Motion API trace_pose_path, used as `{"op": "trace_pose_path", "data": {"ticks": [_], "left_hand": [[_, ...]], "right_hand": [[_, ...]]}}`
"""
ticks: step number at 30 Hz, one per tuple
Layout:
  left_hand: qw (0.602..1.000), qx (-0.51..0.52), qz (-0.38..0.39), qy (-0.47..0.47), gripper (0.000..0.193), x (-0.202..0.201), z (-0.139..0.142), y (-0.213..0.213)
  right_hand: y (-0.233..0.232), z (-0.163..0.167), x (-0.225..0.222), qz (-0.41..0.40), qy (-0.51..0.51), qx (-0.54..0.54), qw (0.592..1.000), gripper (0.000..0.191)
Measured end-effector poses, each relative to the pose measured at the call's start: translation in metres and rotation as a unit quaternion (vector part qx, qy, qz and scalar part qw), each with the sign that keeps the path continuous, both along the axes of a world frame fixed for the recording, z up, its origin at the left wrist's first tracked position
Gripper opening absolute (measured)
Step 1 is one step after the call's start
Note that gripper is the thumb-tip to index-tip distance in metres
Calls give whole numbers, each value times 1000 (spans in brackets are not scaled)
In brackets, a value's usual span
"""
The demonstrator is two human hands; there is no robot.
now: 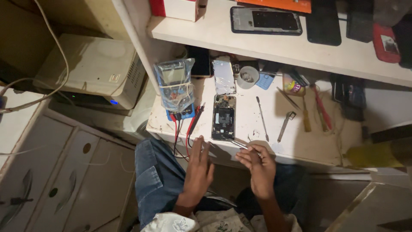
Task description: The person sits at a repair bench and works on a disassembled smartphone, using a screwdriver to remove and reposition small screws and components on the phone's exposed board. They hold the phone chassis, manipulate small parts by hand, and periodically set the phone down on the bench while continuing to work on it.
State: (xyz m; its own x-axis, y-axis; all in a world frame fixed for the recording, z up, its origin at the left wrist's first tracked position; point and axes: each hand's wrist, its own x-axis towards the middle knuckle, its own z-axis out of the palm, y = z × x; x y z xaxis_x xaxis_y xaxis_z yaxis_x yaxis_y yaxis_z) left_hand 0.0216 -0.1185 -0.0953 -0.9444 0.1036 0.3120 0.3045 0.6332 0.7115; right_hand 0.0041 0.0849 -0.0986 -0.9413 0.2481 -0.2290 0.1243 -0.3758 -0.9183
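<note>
An opened phone (pixel 223 117) with its back off lies on the white worktable (pixel 326 141), showing its dark insides. My right hand (pixel 259 165) pinches metal tweezers (pixel 238 144) whose tips point at the phone's lower right corner. Left of it, my left hand (pixel 199 165) hovers at the table's front edge, flat with fingers spread, holding nothing. A silvery back cover (pixel 224 76) lies just beyond the phone.
A multimeter in a plastic bag (pixel 175 88) with red and black probe leads (pixel 187 129) sits left of the phone. A thin spudger (pixel 262 118), a metal tool (pixel 286 125) and screwdrivers (pixel 315 109) lie to the right. The shelf (pixel 223 36) above holds several phones.
</note>
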Motion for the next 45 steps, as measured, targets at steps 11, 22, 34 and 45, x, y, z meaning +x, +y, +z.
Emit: {"op": "trace_pose_path", "data": {"ticks": [11,22,34,45], "left_hand": [[999,-33,-5,-11,79,-1,4,-3],[999,-37,-3,-22,77,-1,9,-4],[999,-36,-1,-16,74,-3,12,-5],[1000,-23,2,-1,71,-4,8,-4]], "right_hand": [[-7,-8,3,12,7,-11,1000,18],[-10,-6,2,8,-1,-2,1000,17],[-13,1,-1,8,-1,4,1000,20],[-28,5,-11,19,24,44,999,19]]}}
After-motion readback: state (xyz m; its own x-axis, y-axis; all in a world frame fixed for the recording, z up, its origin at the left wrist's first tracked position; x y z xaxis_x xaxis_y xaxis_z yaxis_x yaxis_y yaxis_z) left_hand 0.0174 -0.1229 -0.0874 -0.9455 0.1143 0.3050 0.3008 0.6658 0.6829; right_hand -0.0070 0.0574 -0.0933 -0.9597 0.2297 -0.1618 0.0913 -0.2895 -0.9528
